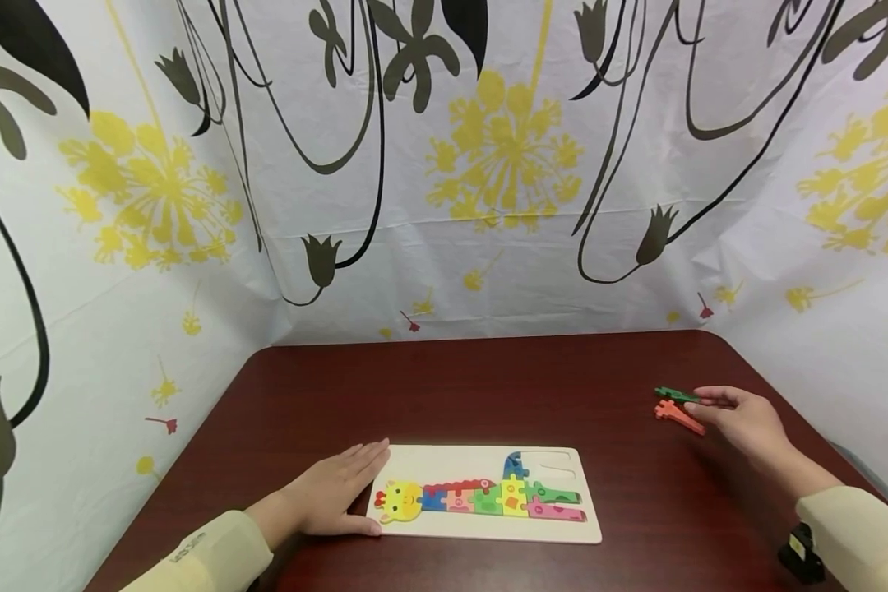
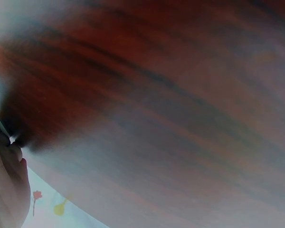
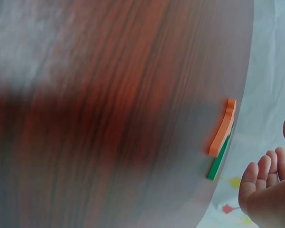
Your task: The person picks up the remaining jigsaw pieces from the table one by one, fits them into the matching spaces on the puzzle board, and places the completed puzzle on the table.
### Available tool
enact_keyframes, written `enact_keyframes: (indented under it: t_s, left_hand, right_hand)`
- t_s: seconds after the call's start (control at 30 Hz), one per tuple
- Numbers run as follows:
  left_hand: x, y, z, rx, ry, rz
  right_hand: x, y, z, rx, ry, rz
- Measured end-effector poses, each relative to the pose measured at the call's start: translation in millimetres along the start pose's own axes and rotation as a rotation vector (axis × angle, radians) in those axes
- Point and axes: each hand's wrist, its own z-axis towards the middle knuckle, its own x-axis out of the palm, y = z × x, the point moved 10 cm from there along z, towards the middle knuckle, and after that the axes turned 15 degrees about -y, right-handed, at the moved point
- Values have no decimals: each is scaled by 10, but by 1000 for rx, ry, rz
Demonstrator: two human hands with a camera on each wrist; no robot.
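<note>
A pale giraffe puzzle board (image 1: pixel 481 462) lies flat near the front of the table. My left hand (image 1: pixel 336 493) rests with extended fingers at the board's left edge; in the left wrist view only part of that hand (image 2: pixel 9 180) shows. Colourful pieces form the giraffe's head (image 1: pixel 401 501), neck and body, and outlined recesses show at the board's upper right. Over at the right, my right hand (image 1: pixel 747 423) is beside a green puzzle piece (image 1: pixel 672 395) and an orange puzzle piece (image 1: pixel 679 417). The right wrist view shows its fingers (image 3: pixel 262 172) loosely bent, apart from both pieces.
The dark red-brown table (image 1: pixel 474 395) has rounded far corners. White cloth (image 1: pixel 503 279) printed with flowers hangs behind it and along both sides. A black device (image 1: pixel 802 552) is strapped at the right wrist, by the sleeve.
</note>
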Motion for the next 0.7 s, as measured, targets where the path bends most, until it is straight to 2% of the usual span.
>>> enact_keyframes:
  t_s: [0.17, 0.33, 0.7]
  left_hand:
    - [-4, -3, 6, 5, -5, 2]
    - [-4, -6, 6, 5, -1, 7]
    - [-7, -5, 5, -3, 11, 7]
  right_hand:
    - [-16, -159, 46, 62, 15, -3]
    - [27, -341, 41, 162, 98, 19]
    - [108, -494, 47, 195, 217, -6]
